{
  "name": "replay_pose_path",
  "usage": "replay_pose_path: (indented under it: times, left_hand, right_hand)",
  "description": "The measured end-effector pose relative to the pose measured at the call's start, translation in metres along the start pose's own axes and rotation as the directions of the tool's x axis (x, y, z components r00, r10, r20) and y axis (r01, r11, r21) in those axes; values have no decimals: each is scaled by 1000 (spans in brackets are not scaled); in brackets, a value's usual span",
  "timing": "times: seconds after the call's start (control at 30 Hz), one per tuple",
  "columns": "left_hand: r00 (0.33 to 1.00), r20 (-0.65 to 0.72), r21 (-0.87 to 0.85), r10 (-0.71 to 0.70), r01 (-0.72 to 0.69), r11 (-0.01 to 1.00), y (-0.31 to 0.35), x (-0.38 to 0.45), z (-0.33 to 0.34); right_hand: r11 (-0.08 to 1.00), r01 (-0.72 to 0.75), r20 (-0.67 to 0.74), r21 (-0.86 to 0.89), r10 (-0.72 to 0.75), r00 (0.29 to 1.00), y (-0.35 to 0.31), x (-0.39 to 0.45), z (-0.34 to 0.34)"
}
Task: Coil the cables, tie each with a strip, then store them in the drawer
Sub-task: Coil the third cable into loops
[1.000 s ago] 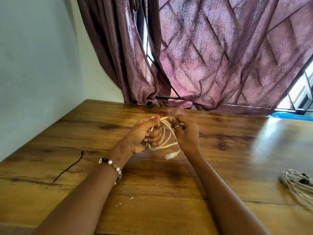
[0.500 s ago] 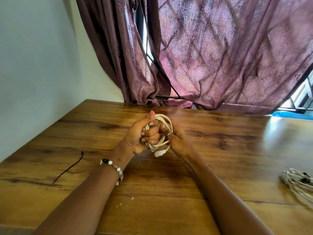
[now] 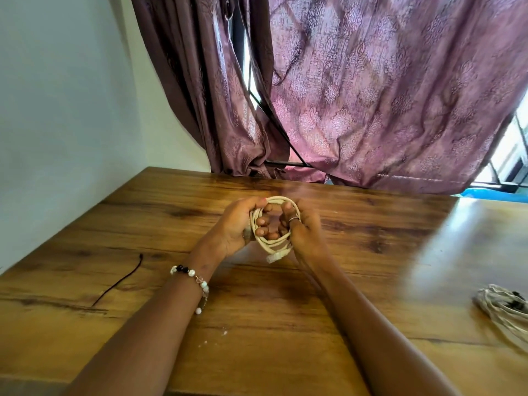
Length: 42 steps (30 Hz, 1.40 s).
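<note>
wooden table (image 3: 371,324) | white wall (image 3: 63,110) left | mauve curtain (image 3: 385,95) over sunlit window (image 3: 511,155)

I count 2 hands, left hand (image 3: 234,227) and right hand (image 3: 307,232), both curled round 1 cream cable coil (image 3: 275,241) w/ 1 plug end (image 3: 275,257) sticking out below. On the 1 wooden table (image 3: 285,338) I see 1 thin dark strip (image 3: 118,281) at left and 1 more cable bundle (image 3: 503,310) at the right edge. Also 1 bead bracelet (image 3: 194,281), 1 ring (image 3: 292,220), approx. 2 curtain panels (image 3: 371,95).
</note>
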<state>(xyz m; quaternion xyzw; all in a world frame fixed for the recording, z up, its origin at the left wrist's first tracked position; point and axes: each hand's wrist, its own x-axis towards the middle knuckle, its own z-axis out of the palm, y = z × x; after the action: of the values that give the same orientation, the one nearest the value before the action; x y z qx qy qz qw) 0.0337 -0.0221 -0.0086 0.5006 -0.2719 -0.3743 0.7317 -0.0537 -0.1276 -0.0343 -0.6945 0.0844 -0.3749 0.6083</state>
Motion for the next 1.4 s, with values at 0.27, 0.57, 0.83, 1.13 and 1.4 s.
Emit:
replay_pose_path:
  times: [0.27, 0.57, 0.83, 1.13, 1.4]
  left_hand:
    - [979, 133, 6, -151, 152, 988, -5, -3, 0]
    - [997, 22, 55, -69, 68, 996, -4, -6, 8]
    - [990, -77, 221, 119, -99, 970, -12, -5, 17]
    - [931, -237, 475, 278, -139, 869, -26, 4, 28]
    - [966, -202, 301, 163, -97, 949, -26, 7, 25]
  right_hand:
    - [994, 0, 50, -111, 6, 999, 5, 5, -6]
    - [996, -36, 54, -80, 40, 998, -5, -1, 3]
    - [974, -186, 9, 129, 186, 982, -8, -6, -1]
    - [921, -177, -188, 348, 253, 949, -6, -5, 2]
    - [872, -230, -181, 432, 334, 925, -7, -4, 1]
